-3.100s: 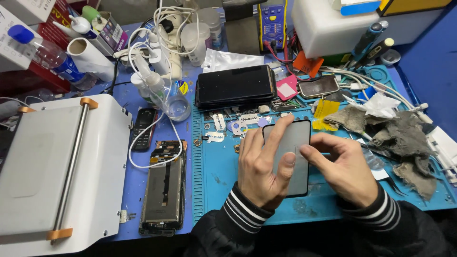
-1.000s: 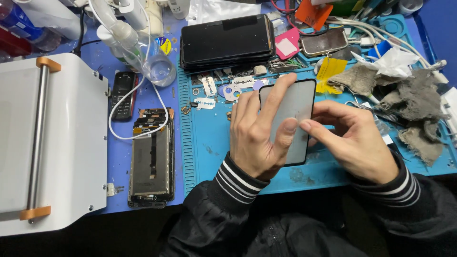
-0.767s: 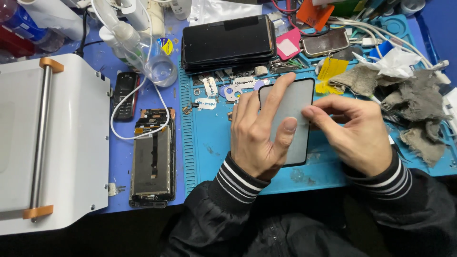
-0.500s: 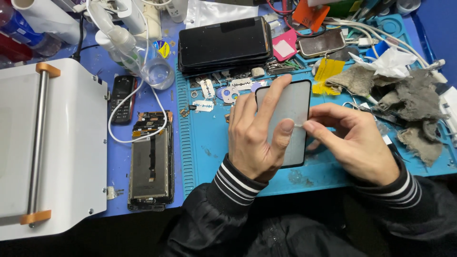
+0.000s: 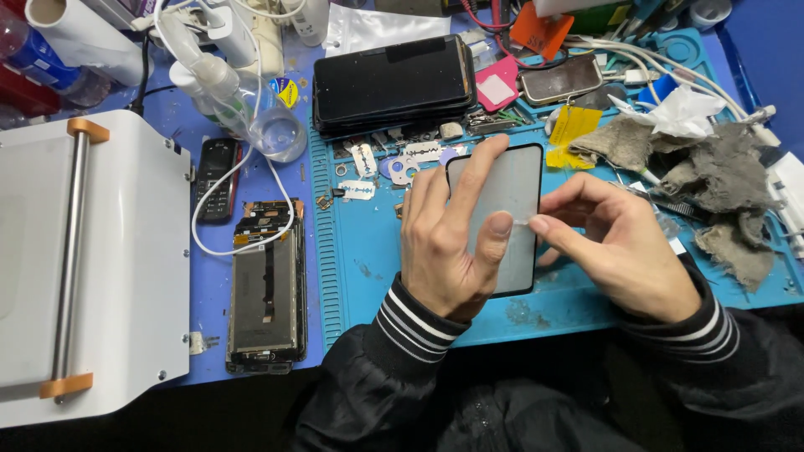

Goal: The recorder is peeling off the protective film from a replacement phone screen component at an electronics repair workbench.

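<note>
seen from above, a person's left hand [image 5: 448,243] lies flat and mostly open on a black-edged phone screen panel [image 5: 511,188] resting on a blue work mat [image 5: 360,251], fingers spread and pressing it down. the right hand [image 5: 615,247] is curled at the panel's right edge, thumb and forefinger pinched on what may be a thin clear tab, too small to tell. left of the mat lie an opened phone [image 5: 268,285] and a white machine [image 5: 84,268]; grey rags [image 5: 712,180] lie right.
</note>
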